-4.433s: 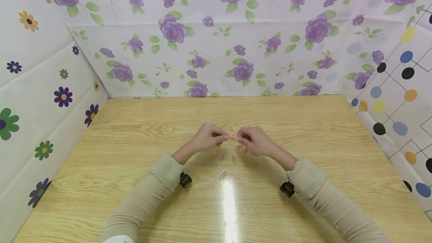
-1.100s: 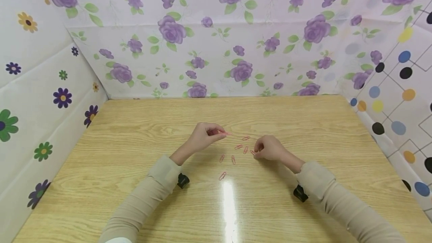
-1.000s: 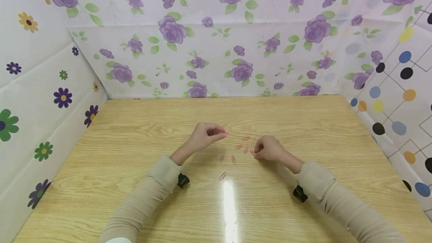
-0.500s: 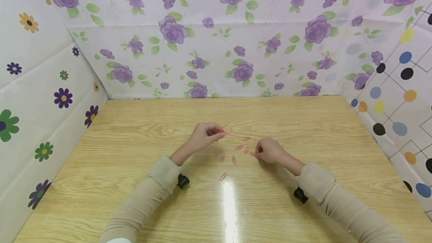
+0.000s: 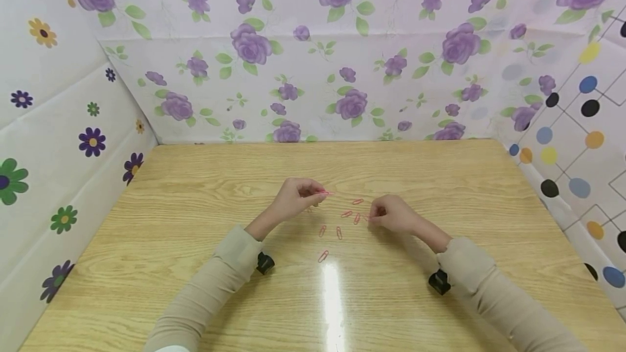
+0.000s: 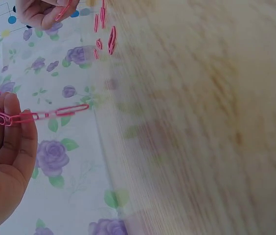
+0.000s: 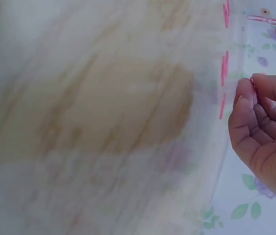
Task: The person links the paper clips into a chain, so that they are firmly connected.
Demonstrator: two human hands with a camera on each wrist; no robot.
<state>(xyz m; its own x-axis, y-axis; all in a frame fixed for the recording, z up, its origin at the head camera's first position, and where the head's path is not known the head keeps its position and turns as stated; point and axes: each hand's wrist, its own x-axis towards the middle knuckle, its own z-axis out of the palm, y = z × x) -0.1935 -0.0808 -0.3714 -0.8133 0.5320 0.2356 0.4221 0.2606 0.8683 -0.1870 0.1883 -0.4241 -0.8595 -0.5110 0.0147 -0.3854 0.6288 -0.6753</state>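
Observation:
My left hand pinches a chain of linked pink paper clips between thumb and fingers above the table. In the left wrist view one end of the chain sticks out past the fingertips, and part of it lies across the fingers. My right hand pinches a single pink paper clip between thumb and forefinger, to the right of the loose clips. That clip is mostly covered by the fingertips in the right wrist view. The two hands are apart, with loose paper clips lying on the table between them.
Several more pink paper clips are spread over the wooden table, the nearest clip just above a bright light reflection. A floral sheet stands behind the table, with patterned sheets at both sides. Black wrist cameras sit under both sleeves.
The hands were together at the chain; the right hand then moved right and toward the body, took the rightmost loose paper clip and has lifted it slightly. The left hand has barely moved.

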